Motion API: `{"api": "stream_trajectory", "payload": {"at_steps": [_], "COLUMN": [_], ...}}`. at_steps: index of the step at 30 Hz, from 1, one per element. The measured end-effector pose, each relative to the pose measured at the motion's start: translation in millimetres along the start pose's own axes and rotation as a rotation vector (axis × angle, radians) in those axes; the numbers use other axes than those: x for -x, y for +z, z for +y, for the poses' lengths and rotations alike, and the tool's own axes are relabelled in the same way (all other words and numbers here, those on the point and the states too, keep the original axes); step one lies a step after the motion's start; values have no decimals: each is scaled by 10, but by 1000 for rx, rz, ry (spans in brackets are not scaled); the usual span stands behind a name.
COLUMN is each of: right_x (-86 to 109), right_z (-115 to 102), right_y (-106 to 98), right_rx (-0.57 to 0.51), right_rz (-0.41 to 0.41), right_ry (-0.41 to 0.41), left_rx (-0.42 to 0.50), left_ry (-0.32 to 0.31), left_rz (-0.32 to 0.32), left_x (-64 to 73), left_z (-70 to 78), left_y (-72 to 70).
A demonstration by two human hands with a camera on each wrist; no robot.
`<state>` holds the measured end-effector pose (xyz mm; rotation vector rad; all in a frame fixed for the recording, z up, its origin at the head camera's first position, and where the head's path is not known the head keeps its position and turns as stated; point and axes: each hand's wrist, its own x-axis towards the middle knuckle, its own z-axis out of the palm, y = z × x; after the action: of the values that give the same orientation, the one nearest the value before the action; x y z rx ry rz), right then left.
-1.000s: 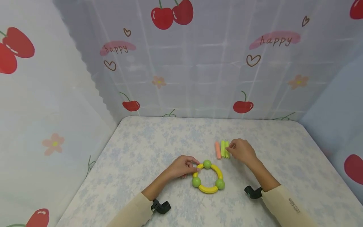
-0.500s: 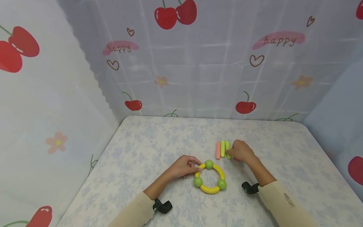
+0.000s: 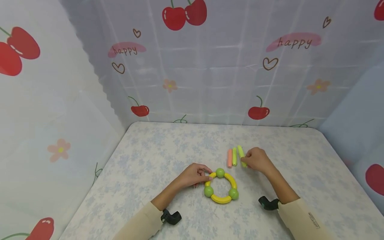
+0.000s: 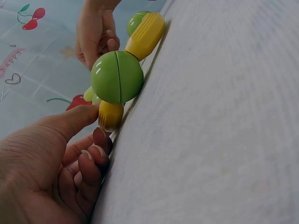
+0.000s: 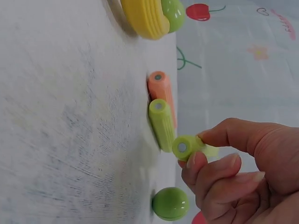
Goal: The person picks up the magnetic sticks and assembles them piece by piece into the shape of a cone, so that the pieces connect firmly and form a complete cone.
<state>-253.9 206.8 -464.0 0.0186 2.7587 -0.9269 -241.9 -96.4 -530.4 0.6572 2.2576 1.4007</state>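
Observation:
My left hand (image 3: 193,175) pinches the upper left of a ring (image 3: 221,200) made of yellow curved magnetic rods and green balls. The ring lies flat on the table; thumb and fingertips meet one yellow piece in the left wrist view. Between the thumb and fingers of my right hand (image 3: 257,160) is a lime magnetic rod (image 3: 241,151), tilted and lifted off the table, its grey round end (image 5: 182,147) facing the right wrist camera. A second lime rod (image 3: 234,156) and a salmon rod (image 3: 229,158) lie side by side left of it.
A loose green ball (image 5: 170,204) rests near my right hand in the right wrist view; the hand hides it in the head view. The patterned table (image 3: 168,143) meets a cherry-print curtain (image 3: 204,83) at the back, with more sheets at both sides.
My right fingers have taken hold of the right-hand lime rod, separated it from the other lime rod and raised it. The left hand and ring stay in place.

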Motion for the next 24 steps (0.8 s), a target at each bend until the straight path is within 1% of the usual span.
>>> {"api": "stream_trajectory", "payload": {"at_steps": [4, 8, 15, 16, 19, 24], "right_x": [80, 129, 152, 153, 163, 182], "right_z": [-32, -61, -129, -136, -152, -172], "right_y": [28, 84, 199, 211, 236, 289], "right_rx": [-72, -146, -235, -248, -262, -257], "right_rz": [3, 23, 18, 19, 12, 0], "right_ry": [-23, -79, -280, -296, -369, -529], "left_rx": [4, 11, 20, 17, 15, 24], "left_ry": [-2, 1, -24, -21, -12, -19], "left_rz": [4, 4, 3, 3, -4, -5], "left_x": [-4, -6, 10, 8, 0, -8], "left_z": [-6, -7, 9, 13, 19, 20], "left_y": [10, 17, -15, -19, -21, -14]}}
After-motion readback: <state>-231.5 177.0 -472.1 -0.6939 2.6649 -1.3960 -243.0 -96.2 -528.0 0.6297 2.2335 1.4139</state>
